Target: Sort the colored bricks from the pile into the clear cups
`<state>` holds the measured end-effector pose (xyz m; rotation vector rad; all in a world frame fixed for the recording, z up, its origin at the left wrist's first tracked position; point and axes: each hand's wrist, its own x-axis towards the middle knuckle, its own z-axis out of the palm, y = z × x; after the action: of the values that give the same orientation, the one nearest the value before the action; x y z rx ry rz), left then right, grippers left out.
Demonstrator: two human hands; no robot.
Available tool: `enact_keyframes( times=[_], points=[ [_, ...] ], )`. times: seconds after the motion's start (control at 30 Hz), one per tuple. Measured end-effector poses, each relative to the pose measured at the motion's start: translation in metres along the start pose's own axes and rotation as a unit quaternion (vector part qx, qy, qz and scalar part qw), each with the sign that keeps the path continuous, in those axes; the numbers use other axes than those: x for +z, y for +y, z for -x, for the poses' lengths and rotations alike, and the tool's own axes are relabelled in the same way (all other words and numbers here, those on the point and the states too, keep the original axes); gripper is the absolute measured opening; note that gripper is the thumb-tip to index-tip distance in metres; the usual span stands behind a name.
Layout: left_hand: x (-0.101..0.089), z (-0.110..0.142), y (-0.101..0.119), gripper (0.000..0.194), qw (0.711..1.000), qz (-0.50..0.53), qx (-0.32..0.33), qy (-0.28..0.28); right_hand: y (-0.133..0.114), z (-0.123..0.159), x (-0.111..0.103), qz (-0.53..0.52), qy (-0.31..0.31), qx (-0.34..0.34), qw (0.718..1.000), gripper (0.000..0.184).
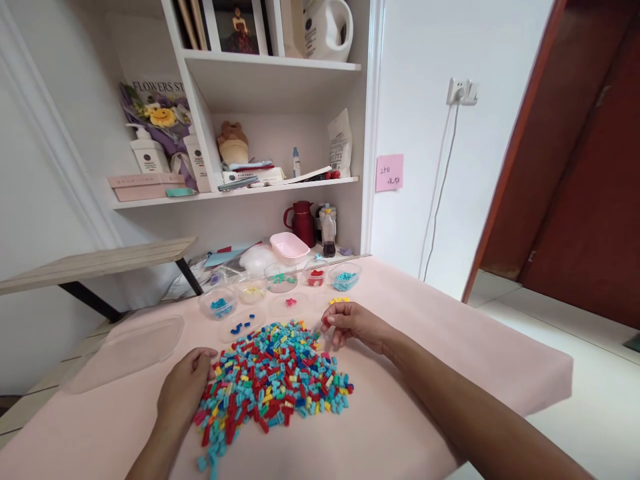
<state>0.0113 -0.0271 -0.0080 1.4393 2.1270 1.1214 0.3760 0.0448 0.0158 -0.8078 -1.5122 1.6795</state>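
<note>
A large heap of small toy building bricks (280, 370) in red, light blue, dark blue, yellow and green covers the middle of the pink tablecloth (390, 427). Just above the heap's right edge, my right hand (350, 325) pinches a red brick (327, 321) between thumb and fingertips. My left hand (186, 379) rests at the left edge of the heap with its fingers curled in; whatever they hold, if anything, is hidden. Behind the heap, clear tubs hold sorted bricks: blue bricks (220, 306), green bricks (281, 279), red bricks (315, 277) and light blue bricks (345, 280).
Shallow clear lids carry dark blue bricks (243, 327), a few pink bricks (291, 303) and yellow bricks (340, 300). A large clear lid (125, 353) lies at left. Behind stand a pink basket (290, 248), red jug (303, 223), bottle (329, 233) and shelf unit (280, 190).
</note>
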Motion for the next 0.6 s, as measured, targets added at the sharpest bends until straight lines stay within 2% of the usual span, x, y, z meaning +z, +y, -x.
enact_keyframes(
  times=[0.2, 0.4, 0.5, 0.6],
  points=[
    [-0.001, 0.000, 0.003, 0.034, 1.000, 0.003, -0.004, -0.003, 0.009, -0.005, 0.000, -0.043, 0.003, 0.022, 0.999, 0.034],
    [-0.002, 0.001, 0.003, 0.033, 1.000, 0.002, 0.004, -0.003, 0.018, -0.009, -0.001, -0.049, 0.025, -0.003, 0.998, 0.032],
    [-0.002, 0.004, 0.005, 0.032, 1.000, 0.006, 0.003, 0.000, 0.016, -0.015, -0.005, -0.033, 0.061, -0.010, 0.998, 0.031],
    [-0.003, 0.006, 0.008, 0.031, 1.000, 0.002, -0.008, 0.004, 0.004, -0.034, -0.013, 0.013, 0.124, -0.040, 0.991, 0.029]
  ],
)
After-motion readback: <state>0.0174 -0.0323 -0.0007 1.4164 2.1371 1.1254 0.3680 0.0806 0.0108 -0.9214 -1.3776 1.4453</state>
